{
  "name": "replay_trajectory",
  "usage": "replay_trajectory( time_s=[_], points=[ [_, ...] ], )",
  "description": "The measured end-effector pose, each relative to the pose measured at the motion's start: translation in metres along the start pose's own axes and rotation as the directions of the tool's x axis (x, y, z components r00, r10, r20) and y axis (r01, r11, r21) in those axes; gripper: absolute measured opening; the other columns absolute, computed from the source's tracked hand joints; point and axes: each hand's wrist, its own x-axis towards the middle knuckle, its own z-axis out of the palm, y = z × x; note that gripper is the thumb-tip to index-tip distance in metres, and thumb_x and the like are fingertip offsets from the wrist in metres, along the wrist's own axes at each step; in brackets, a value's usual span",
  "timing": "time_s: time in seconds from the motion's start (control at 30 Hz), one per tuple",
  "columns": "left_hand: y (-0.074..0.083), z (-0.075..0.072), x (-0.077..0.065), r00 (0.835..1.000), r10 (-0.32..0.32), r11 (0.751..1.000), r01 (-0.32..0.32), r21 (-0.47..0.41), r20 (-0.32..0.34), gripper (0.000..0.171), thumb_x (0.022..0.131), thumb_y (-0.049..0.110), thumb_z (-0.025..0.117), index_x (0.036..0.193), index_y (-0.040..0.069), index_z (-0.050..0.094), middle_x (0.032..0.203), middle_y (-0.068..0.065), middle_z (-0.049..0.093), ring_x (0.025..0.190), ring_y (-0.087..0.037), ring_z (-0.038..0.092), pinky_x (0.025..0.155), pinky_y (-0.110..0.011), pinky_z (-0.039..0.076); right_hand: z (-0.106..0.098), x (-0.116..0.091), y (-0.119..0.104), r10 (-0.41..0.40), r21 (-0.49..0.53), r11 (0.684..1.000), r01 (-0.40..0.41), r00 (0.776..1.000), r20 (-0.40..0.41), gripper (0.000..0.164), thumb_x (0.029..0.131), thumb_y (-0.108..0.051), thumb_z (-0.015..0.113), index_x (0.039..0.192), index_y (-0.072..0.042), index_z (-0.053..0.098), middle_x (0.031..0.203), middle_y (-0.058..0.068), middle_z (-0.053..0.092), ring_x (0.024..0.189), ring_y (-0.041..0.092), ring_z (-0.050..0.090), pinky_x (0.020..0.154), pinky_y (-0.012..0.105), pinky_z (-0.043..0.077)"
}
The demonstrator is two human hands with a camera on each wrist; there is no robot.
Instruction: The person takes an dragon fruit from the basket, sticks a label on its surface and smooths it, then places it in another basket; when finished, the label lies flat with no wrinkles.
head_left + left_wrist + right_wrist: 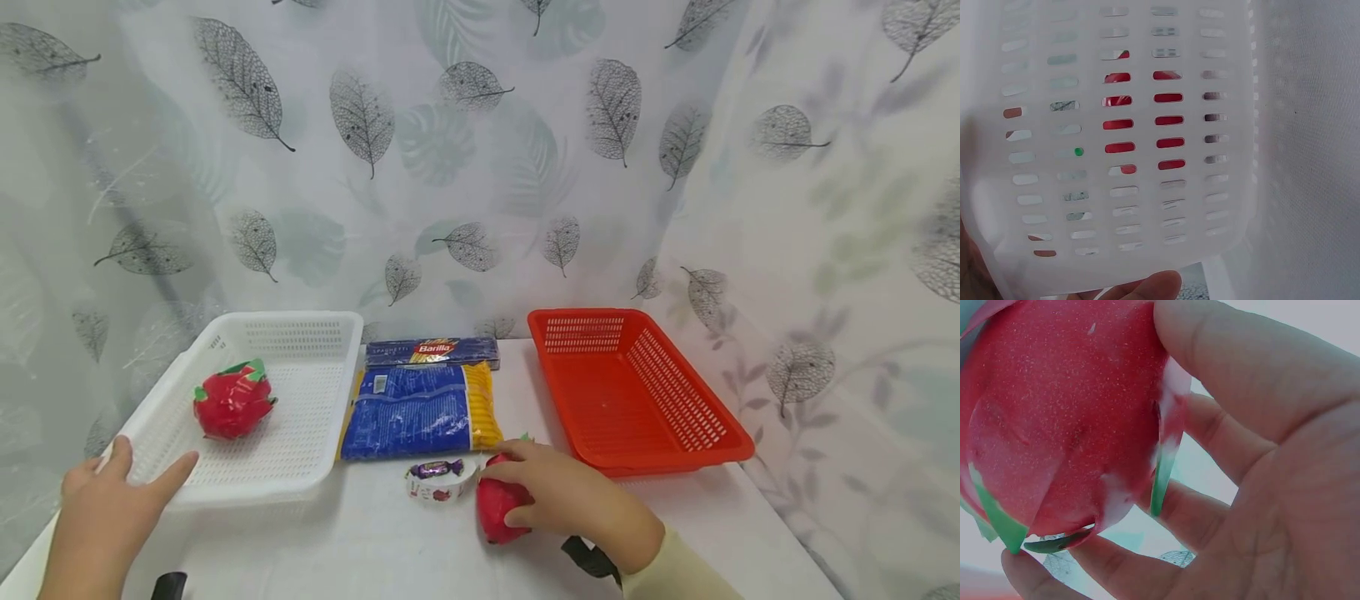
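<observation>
My right hand (551,492) grips a red dragon fruit (498,504), its fingers spread around the skin. The green-tipped scales (1007,528) show up close in the right wrist view. At far left, my left hand (112,508) holds the near-left corner of a white plastic basket (341,417). The left wrist view has the thumb (1163,284) at the rim and the slotted basket wall (1141,187) filling most of the picture. Inside that basket lies a second dragon fruit (234,402); its red shows through the slots.
An orange-red basket (615,417) stands at the right. Between the baskets lie a blue and yellow packet (416,412) and a Barilla spaghetti box (431,352). A purple-wrapped candy (437,469) sits with a white printed ring (438,492) left of the held fruit. A leaf-patterned curtain (480,183) hangs behind.
</observation>
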Motion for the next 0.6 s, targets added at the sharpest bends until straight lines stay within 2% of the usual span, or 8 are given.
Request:
replay_trajectory(
  time_s=[0.2, 0.3, 0.5, 0.6],
  points=[
    [0.002, 0.002, 0.001, 1.000, -0.013, 1.000, 0.012, -0.001, -0.015, 0.116, 0.098, 0.071, 0.055, 0.163, -0.003, -0.006, 0.158, -0.050, 0.007, 0.137, -0.063, 0.025, 0.110, -0.077, 0.041, -0.004, -0.001, -0.002, 0.029, 0.031, 0.999, -0.029, 1.000, -0.002, 0.063, 0.083, -0.040, 0.090, 0.141, -0.044, 0.066, 0.154, 0.002, 0.056, 0.133, 0.027, 0.057, 0.087, 0.052, 0.066],
    [0.001, 0.002, 0.001, 1.000, -0.013, 1.000, 0.013, 0.004, -0.016, 0.115, 0.098, 0.070, 0.055, 0.163, -0.003, -0.007, 0.158, -0.050, 0.007, 0.137, -0.063, 0.025, 0.110, -0.078, 0.041, -0.010, -0.002, -0.003, 0.057, 0.072, 0.996, -0.055, 0.998, -0.028, 0.061, 0.085, -0.043, 0.088, 0.142, -0.043, 0.066, 0.158, 0.003, 0.053, 0.136, 0.030, 0.057, 0.084, 0.053, 0.067],
    [0.002, 0.000, 0.001, 1.000, -0.012, 1.000, 0.012, -0.002, -0.011, 0.115, 0.098, 0.071, 0.053, 0.163, -0.002, -0.008, 0.159, -0.050, 0.005, 0.139, -0.064, 0.024, 0.113, -0.077, 0.040, -0.026, 0.000, -0.009, 0.083, 0.143, 0.988, -0.065, 0.989, -0.124, 0.059, 0.089, -0.042, 0.085, 0.143, -0.043, 0.065, 0.163, 0.002, 0.049, 0.146, 0.034, 0.051, 0.081, 0.055, 0.067],
    [0.002, -0.001, 0.002, 1.000, -0.010, 1.000, 0.010, 0.000, -0.006, 0.113, 0.099, 0.071, 0.051, 0.163, -0.003, -0.008, 0.159, -0.050, 0.004, 0.139, -0.065, 0.024, 0.113, -0.078, 0.039, -0.035, 0.000, -0.016, 0.070, 0.157, 0.987, -0.040, 0.979, -0.192, 0.057, 0.092, -0.044, 0.082, 0.146, -0.043, 0.063, 0.161, -0.001, 0.051, 0.148, 0.030, 0.050, 0.088, 0.055, 0.066]
  ],
)
